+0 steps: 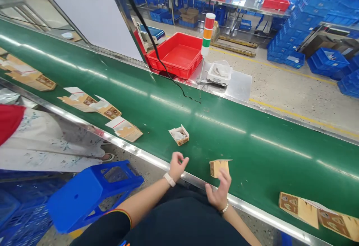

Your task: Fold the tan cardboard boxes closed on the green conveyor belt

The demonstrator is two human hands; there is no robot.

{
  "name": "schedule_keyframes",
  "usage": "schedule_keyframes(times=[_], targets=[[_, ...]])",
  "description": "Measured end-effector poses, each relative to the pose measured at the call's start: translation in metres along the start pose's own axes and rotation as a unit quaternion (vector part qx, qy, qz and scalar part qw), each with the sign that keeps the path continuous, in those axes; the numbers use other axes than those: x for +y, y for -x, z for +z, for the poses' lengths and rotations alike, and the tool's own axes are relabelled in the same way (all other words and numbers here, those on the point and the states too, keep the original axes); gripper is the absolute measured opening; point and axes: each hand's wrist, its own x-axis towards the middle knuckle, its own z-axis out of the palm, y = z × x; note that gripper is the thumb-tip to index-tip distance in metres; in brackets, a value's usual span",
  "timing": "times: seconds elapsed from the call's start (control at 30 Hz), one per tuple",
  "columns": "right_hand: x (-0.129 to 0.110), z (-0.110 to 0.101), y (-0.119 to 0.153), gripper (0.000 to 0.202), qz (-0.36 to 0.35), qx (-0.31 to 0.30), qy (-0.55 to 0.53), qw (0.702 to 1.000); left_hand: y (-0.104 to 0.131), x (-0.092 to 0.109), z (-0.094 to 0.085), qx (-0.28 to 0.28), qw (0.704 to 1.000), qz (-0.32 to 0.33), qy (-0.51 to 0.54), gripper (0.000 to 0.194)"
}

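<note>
My left hand [178,165] is over the near edge of the green conveyor belt [252,160], fingers loosely bent and thumb apart, with nothing visible in it. Just beyond it sits a small open cardboard box [183,141] with something whitish inside. My right hand [220,190] has its thumb and fingers spread, slightly blurred. Its fingertips overlap the view of a second small carton [215,168] whose flap is up; whether they touch it I cannot tell.
Flattened cartons [127,130] lie along the belt to the left, and more cartons [305,210] at the lower right. Across the belt stand a red bin [179,53], a signal light [208,32] and a scale [220,73]. A blue stool [75,197] and a person's patterned apron [53,137] are at left.
</note>
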Motion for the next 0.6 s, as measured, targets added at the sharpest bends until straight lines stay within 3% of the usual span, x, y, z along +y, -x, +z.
schedule_keyframes(times=[0.03,0.1,0.17,0.27,0.37,0.43,0.5,0.6], targets=[[-0.012,0.011,-0.004,0.051,-0.02,-0.057,-0.023,0.998,-0.015,-0.002,-0.018,0.047,0.999,0.018,-0.01,0.039],[-0.028,0.044,-0.02,0.055,-0.028,-0.15,-0.044,0.987,-0.051,-0.002,-0.046,0.047,0.995,0.079,-0.033,0.06],[-0.031,0.082,-0.04,0.063,-0.026,-0.175,-0.022,0.984,-0.086,0.004,-0.06,-0.06,0.98,0.175,-0.072,0.069],[-0.015,0.124,-0.067,0.063,-0.014,-0.15,0.047,0.987,-0.116,0.009,-0.063,-0.23,0.91,0.317,-0.134,0.065],[0.004,0.133,-0.081,0.042,-0.008,-0.137,0.083,0.987,-0.118,0.008,-0.06,-0.301,0.845,0.397,-0.195,0.053],[0.009,0.126,-0.082,0.026,-0.022,-0.146,0.061,0.987,-0.112,0.01,-0.056,-0.303,0.829,0.41,-0.228,0.036],[0.007,0.118,-0.078,0.02,-0.005,-0.132,0.022,0.991,-0.105,0.014,-0.046,-0.301,0.835,0.401,-0.228,0.025],[0.002,0.119,-0.067,0.017,0.128,-0.004,-0.023,0.992,-0.094,0.022,-0.026,-0.317,0.866,0.352,-0.163,0.023]])
